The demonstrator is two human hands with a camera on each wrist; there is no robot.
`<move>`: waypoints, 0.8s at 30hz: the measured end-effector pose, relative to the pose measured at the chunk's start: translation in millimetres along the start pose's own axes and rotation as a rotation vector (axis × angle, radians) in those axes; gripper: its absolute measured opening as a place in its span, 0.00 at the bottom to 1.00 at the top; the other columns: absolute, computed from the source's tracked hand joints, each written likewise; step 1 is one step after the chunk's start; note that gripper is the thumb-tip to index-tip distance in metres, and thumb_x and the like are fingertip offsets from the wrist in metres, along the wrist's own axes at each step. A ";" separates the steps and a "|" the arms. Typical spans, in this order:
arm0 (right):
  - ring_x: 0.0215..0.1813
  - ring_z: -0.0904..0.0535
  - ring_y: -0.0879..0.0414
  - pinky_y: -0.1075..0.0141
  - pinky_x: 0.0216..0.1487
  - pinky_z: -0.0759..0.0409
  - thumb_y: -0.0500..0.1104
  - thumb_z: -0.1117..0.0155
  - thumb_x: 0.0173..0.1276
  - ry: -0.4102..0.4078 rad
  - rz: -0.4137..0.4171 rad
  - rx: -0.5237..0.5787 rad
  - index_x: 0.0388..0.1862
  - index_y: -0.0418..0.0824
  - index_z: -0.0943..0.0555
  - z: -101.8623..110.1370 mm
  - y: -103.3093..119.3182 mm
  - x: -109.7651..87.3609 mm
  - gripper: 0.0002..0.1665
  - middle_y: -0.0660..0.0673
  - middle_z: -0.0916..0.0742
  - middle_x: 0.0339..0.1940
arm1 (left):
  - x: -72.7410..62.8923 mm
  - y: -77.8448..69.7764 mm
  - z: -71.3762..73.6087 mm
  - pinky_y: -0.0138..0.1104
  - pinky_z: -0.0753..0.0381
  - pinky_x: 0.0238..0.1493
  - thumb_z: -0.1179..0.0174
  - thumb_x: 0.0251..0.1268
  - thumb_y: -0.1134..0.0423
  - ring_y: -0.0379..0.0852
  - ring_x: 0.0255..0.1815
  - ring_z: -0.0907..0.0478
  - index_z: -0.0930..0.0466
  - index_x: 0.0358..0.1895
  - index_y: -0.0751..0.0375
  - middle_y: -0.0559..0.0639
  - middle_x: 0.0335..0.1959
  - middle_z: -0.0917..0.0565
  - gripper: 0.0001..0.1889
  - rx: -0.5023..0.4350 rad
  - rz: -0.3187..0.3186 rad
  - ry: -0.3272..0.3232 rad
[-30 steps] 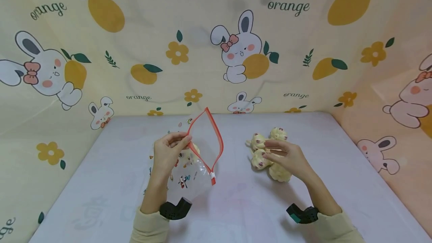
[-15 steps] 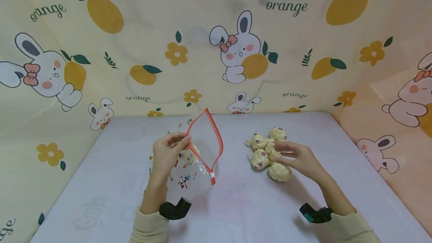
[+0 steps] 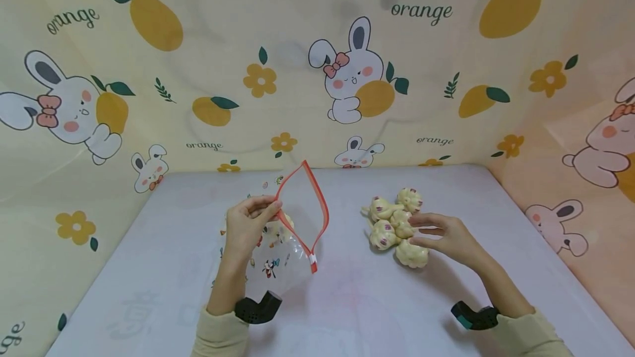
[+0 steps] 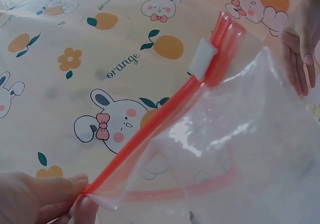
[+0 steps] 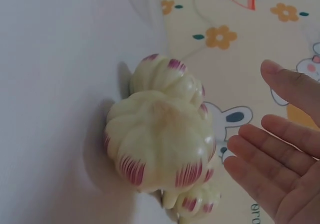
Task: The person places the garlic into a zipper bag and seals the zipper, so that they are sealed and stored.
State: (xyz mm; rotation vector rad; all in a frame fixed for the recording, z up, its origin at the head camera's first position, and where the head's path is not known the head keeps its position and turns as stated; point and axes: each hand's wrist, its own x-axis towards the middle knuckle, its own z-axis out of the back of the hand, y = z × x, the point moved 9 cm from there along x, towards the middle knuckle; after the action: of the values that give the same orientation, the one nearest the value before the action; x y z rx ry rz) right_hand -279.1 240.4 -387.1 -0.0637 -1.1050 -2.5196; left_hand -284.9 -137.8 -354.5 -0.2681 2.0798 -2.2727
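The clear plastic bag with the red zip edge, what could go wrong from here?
The left hand pinches the clear, cartoon-printed plastic bag by one side of its red zip rim, so the other side might sag in and narrow the opening. The cream, purple-streaked garlic bulbs lie bunched together; the empty right hand beside them might nudge one away while reaching for another.

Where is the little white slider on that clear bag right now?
In the head view, the white slider sits at the near end of the red zip, right of the left hand and left of the garlic bulbs.
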 end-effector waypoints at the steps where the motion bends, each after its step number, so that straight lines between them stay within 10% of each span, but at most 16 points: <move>1: 0.50 0.20 0.73 0.69 0.50 0.14 0.41 0.29 0.59 0.003 0.001 0.004 0.53 0.30 0.21 0.2 -0.9 -0.5 0.25 0.32 0.16 0.54 | 0.1 0.3 -0.2 0.23 0.15 0.36 0.35 0.61 0.68 0.31 0.26 0.16 0.18 0.45 0.71 0.46 0.31 0.11 0.12 0.000 0.002 0.000; 7: 0.50 0.19 0.71 0.54 0.51 0.15 0.41 0.28 0.58 0.020 0.008 -0.013 0.53 0.31 0.21 0.2 -8.0 -3.8 0.25 0.32 0.15 0.51 | 0.9 0.9 -0.9 0.23 0.15 0.36 0.35 0.60 0.68 0.31 0.25 0.16 0.18 0.45 0.72 0.44 0.29 0.12 0.12 -0.004 -0.002 -0.002; 24: 0.50 0.23 0.78 0.55 0.48 0.13 0.41 0.24 0.52 0.081 0.087 -0.005 0.52 0.30 0.20 -10.2 -14.0 -7.1 0.29 0.31 0.14 0.50 | 1.8 1.6 -1.8 0.24 0.14 0.36 0.35 0.60 0.69 0.32 0.26 0.16 0.18 0.44 0.72 0.50 0.31 0.11 0.11 -0.007 -0.007 0.006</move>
State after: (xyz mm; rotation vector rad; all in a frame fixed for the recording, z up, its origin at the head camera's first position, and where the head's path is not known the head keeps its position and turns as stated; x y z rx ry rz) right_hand -276.6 244.0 -405.3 -0.0108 -1.0421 -2.4258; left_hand -287.1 -136.4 -356.1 -0.2706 2.0935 -2.2734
